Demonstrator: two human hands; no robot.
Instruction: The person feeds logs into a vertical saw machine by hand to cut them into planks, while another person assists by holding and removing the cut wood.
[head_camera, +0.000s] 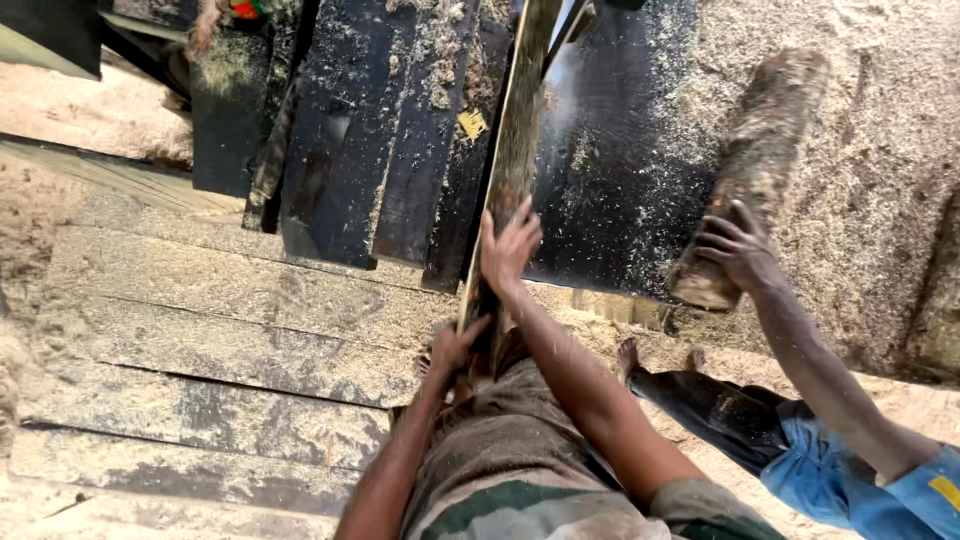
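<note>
A dark metal worktop (620, 190), dusted with sawdust, fills the upper middle of the view, with grey planks (220, 340) laid to its left. A long narrow wooden board (512, 160) is stood on edge along the worktop's slot, running away from the person. The board is gripped by both hands: the right hand (510, 248) is closed over its upper edge, and the left hand (455, 348) is clamped on its near end. At the right, a short log (755, 170) is touched by a co-worker's hand (738, 250), above a blue sleeve (850, 470).

plank (515, 150) between dark boards (345, 130), log (755, 170) right
</note>
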